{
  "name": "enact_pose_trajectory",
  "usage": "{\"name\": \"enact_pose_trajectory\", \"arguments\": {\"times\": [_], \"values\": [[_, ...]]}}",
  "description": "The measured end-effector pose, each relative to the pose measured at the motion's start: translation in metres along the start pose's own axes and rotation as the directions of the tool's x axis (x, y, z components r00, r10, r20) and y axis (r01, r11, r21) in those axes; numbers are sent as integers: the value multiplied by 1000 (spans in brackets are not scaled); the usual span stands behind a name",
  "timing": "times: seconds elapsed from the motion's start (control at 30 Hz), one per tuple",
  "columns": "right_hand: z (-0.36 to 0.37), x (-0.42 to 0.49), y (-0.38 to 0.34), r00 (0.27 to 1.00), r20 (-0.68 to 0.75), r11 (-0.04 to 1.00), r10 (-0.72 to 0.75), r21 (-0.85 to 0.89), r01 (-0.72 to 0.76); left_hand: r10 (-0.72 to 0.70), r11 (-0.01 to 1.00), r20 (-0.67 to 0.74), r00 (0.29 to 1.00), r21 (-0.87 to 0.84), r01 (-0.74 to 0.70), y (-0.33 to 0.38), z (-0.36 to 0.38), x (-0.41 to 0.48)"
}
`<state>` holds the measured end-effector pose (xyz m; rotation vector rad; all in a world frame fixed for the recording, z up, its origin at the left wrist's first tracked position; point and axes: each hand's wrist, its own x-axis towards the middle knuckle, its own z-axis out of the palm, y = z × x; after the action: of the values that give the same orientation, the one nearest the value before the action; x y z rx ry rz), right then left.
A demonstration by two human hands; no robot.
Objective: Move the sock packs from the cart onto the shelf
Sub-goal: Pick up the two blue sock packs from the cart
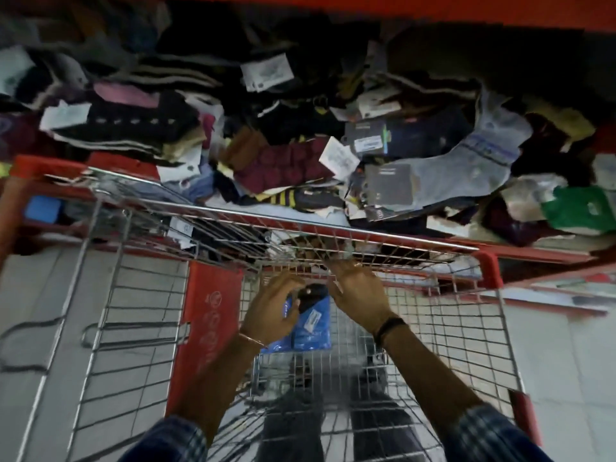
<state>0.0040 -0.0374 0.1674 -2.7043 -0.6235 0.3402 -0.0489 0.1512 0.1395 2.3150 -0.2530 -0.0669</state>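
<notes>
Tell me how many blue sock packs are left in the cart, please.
1 visible: a blue sock pack on the cart floor, between the left hand and right hand. Others may be hidden.

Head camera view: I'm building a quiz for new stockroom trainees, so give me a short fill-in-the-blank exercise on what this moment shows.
1. Both hands reach down into the wire ____, the left hand beside the right hand.
2. The sock pack lying under the hands has ____ packaging.
3. The right wrist wears a ____ band.
4. The shelf heaped with socks has a ____ edge.

Missing words: cart; blue; black; red
</notes>
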Motion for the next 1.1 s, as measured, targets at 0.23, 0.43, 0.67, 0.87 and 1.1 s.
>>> {"name": "enact_pose_trajectory", "arguments": {"times": [0.23,0.43,0.67,0.87,1.1], "values": [[97,35,0,960,274,998,52,-50,-39,-123,986,185,975,138,98,-92,33,-14],[171,58,17,866,479,989,144,-78,-122,-292,934,317,902,298,198,-141,71,6],[190,84,30,788,579,970,209,-21,-242,-437,883,474,765,390,263,-169,86,33],[185,71,12,869,375,942,323,-40,-333,-500,856,407,764,363,367,-175,87,40],[194,60,13,891,366,963,269,-80,-258,-519,832,316,794,399,385,-170,91,40]]}}
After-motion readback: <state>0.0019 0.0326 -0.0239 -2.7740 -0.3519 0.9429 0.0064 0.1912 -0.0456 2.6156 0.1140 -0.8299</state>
